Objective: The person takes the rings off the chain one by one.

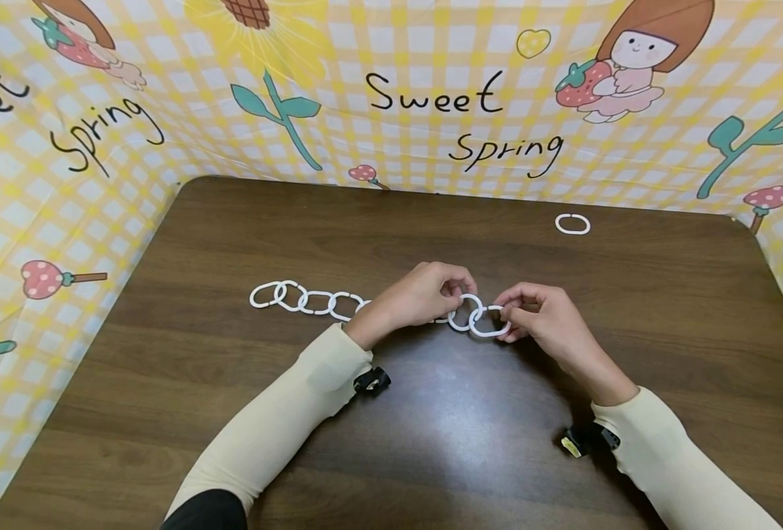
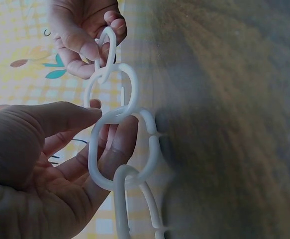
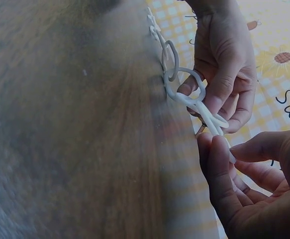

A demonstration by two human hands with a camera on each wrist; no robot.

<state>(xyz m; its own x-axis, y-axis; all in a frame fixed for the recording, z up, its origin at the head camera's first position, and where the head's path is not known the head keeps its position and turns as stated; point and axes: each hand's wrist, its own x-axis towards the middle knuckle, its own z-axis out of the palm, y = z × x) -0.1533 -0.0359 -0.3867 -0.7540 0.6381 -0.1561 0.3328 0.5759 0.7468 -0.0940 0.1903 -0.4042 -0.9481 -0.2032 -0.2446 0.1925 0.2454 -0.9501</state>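
A chain of several white plastic oval links (image 1: 316, 302) stretches across the table from the left to between both hands. My left hand (image 1: 424, 294) pinches the chain near its right part, with thumb and fingers about a link (image 2: 94, 154) in the left wrist view. The end link (image 1: 489, 322) is pinched by my right hand (image 1: 550, 320) between thumb and fingers. In the right wrist view that end link (image 3: 219, 124) is partly covered by the fingers. Part of the chain's middle lies hidden under the left hand and wrist in the head view.
One loose white link (image 1: 573, 224) lies by itself toward the back right of the brown wooden table (image 1: 471, 449). A yellow checked cloth (image 1: 418, 44) with printed pictures stands along the back and left edges. A small black device (image 1: 371, 380) sits at the left cuff.
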